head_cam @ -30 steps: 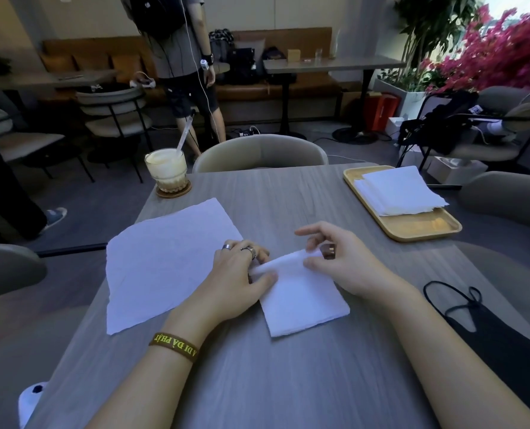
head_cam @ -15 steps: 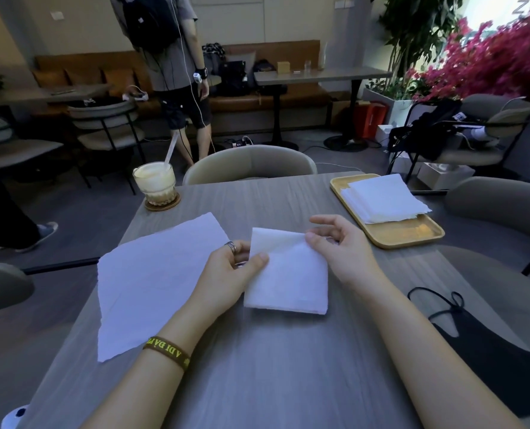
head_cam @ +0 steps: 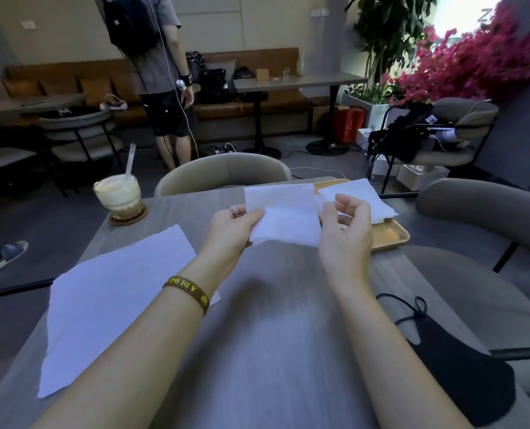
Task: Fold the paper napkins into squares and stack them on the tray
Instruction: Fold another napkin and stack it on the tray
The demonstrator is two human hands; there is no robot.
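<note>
Half a second ago the folded napkin [head_cam: 284, 216] was lying flat on the table [head_cam: 273, 335] between my hands; now it is lifted off the wood and held up in the air, towards the far right corner. My left hand [head_cam: 231, 226] pinches its left edge between thumb and fingers, closed on the paper. My right hand [head_cam: 345, 230] is beside the right edge of the napkin with the fingers curled and apart, and I cannot tell if it touches the paper. Behind the right hand, the wooden tray [head_cam: 390, 235] stands at the far right edge of the table, with a stack of folded napkins [head_cam: 358, 195] on it. One unfolded napkin [head_cam: 115, 301] lies flat at the left edge. An iced drink [head_cam: 118, 193] stands on a coaster at the far left corner, and a black face mask [head_cam: 461, 366] lies at the near right edge.
</note>
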